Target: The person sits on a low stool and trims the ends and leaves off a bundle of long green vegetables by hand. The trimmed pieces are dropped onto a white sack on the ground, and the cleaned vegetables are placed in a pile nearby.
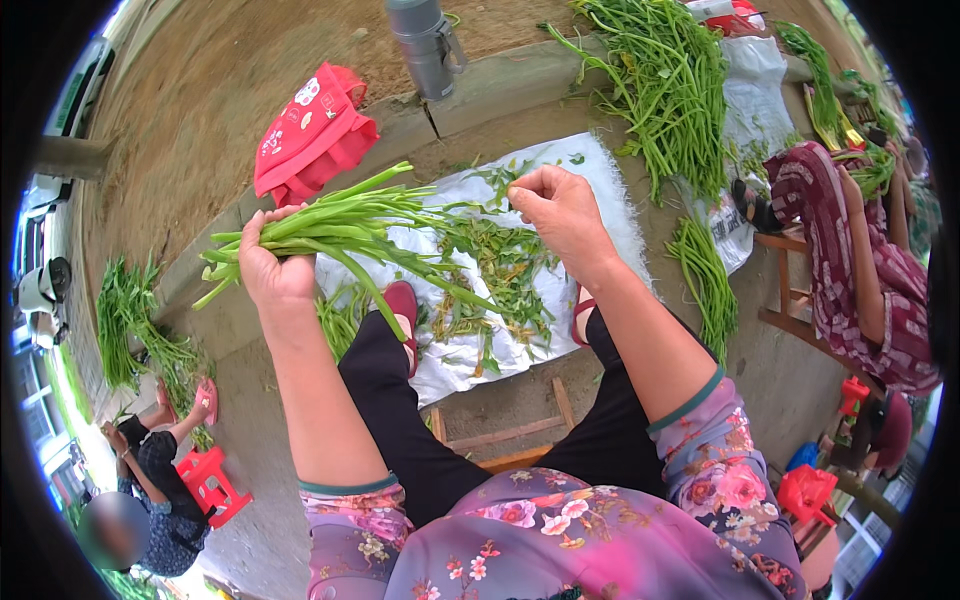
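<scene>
My left hand (271, 259) grips a bunch of long green leafy stems (352, 221), their cut ends to the left and tips to the right. Over the sheet, my right hand (556, 214) has thumb and forefinger pinched together, just right of the bunch's tips. No stem shows in it; whether a small scrap sits between the fingertips is too fine to tell. Beneath both hands lies a white woven plastic sheet (517, 360), strewn with stripped leaves (499, 270), some yellowed. More green stems (341, 319) lie at the sheet's left side, beside my red shoe (401, 304).
A red bag (315, 135) and a grey flask (425, 49) stand by the concrete kerb (510, 71). A large heap of stems (660, 82) and a smaller bundle (705, 281) lie to the right. Other people sit at left and right, one near a red stool (212, 487).
</scene>
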The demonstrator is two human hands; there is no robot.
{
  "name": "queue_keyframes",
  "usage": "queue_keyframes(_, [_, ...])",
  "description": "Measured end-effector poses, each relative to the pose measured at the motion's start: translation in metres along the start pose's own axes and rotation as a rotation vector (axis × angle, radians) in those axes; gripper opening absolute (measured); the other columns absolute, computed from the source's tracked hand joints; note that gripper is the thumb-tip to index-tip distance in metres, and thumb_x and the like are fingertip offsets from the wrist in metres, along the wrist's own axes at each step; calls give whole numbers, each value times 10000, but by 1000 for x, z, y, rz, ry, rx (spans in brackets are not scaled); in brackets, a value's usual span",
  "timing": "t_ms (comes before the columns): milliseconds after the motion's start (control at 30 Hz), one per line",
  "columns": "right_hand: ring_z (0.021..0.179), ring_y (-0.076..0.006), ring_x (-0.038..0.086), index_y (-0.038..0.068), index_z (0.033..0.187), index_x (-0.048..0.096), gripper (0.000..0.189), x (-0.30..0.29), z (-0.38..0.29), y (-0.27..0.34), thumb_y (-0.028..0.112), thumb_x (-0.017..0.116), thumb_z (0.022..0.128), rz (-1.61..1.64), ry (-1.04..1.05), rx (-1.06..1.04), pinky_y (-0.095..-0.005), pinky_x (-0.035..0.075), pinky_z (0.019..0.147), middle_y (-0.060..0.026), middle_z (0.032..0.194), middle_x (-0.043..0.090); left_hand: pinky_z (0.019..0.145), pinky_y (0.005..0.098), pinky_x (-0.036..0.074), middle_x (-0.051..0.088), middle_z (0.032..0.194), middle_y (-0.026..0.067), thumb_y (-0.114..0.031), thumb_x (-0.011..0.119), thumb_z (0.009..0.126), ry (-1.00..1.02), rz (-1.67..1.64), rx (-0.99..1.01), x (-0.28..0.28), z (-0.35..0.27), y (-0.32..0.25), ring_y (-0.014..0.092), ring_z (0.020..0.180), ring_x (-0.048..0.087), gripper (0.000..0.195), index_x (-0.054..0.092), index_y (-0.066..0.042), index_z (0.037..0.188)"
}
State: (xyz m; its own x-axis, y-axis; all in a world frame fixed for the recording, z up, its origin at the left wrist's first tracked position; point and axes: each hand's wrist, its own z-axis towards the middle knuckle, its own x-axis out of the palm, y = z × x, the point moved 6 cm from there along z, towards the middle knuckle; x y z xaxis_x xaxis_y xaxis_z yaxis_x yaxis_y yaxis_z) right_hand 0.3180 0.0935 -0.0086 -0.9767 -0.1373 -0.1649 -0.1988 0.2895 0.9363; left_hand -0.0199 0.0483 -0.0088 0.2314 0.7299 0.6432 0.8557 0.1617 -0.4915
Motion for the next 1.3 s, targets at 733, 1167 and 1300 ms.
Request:
queue_keyframes(733, [755,-82,561,-34,1018,590,428,38,-14,27,305,727,795,271,342,-42,-244,465,689,-40,836,622,879,375,479,614,861,104,-95,613,824,601,258,-262,74,-77,103,246,872,609,142,555,-37,939])
queue_keyframes(1167, [728,-149,625,-14,1060,564,383,80,-69,38,191,723,779,522,963,270,-275,505,697,-89,800,629,935,366,407,559,1095,139,-238,624,744,884,647,-158,82,-91,103,205,1027,516,312,588,-19,963])
queue_keyframes(1300, [617,-109,568,1,906,609,214,74,-68,43,156,696,786,519,863,289,-251,469,607,-27,715,595,974,363,389,585,1084,154,-322,608,804,842,762,-200,77,-87,103,220,1050,548,412,560,-25,1086])
